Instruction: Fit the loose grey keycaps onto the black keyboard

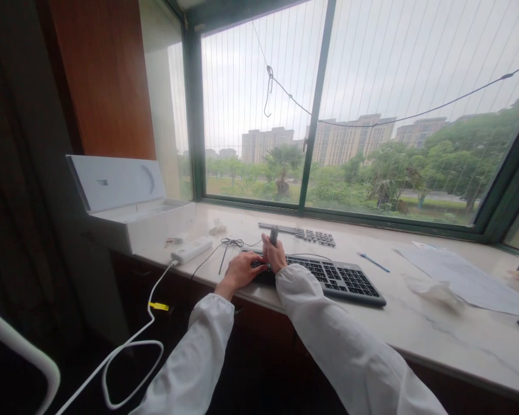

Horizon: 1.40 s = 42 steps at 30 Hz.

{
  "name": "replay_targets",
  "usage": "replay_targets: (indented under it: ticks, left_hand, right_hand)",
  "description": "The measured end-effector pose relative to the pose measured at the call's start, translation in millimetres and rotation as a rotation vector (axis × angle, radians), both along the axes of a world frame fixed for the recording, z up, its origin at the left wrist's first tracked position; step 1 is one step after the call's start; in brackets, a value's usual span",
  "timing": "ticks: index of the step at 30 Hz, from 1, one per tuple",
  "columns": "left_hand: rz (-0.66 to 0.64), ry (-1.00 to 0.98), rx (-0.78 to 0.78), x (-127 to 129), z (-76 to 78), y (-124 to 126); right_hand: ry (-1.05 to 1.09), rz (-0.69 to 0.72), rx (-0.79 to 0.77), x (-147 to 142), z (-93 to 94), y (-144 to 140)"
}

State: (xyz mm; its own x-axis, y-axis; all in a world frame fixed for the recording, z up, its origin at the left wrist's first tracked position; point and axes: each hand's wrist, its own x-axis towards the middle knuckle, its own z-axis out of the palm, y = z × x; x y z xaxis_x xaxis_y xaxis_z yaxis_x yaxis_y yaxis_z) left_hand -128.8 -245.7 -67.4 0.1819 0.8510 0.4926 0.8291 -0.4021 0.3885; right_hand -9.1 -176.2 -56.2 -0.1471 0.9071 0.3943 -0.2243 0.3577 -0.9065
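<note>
A dark grey keyboard (358, 285) lies along the front of the white counter, its left end under my hands. My right hand (275, 253) is wrapped round a dark cylindrical tool (274, 234), held upright over the keys; its lower tip is hidden by my fingers. Close beside it, my left hand (242, 270) rests at the keyboard's left end with bent fingers and thumb drawn together near the tool's base. Whatever those fingers grip is too small to make out. Behind the keyboard, several loose dark keycaps (320, 237) lie in rows.
Left on the counter are an open white box (130, 225), a white power strip (192, 249) and a bundled black cable (232, 242). A blue pen (374, 262), a crumpled tissue (435, 291) and paper sheets (471, 276) lie right. A window stands behind.
</note>
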Motion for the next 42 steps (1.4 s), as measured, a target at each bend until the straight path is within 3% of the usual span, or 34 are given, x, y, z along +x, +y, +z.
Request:
replay_targets:
  ticks: [6,14,28,42]
  left_hand:
    - [0.0,-0.006,-0.012,0,-0.2,1]
    - [0.055,-0.055,-0.083,4,7.1,-4]
    - [0.026,-0.061,-0.112,3,9.6,-2]
    - [0.034,-0.057,-0.138,4,9.5,-1]
  right_hand:
    - [-0.141,-0.043,0.131,0,-3.1,-3]
    - [-0.193,-0.053,0.224,3,-1.0,-5]
    - [-0.251,-0.087,0.329,4,6.2,-15]
    - [-0.158,-0.072,0.213,4,-5.0,-2]
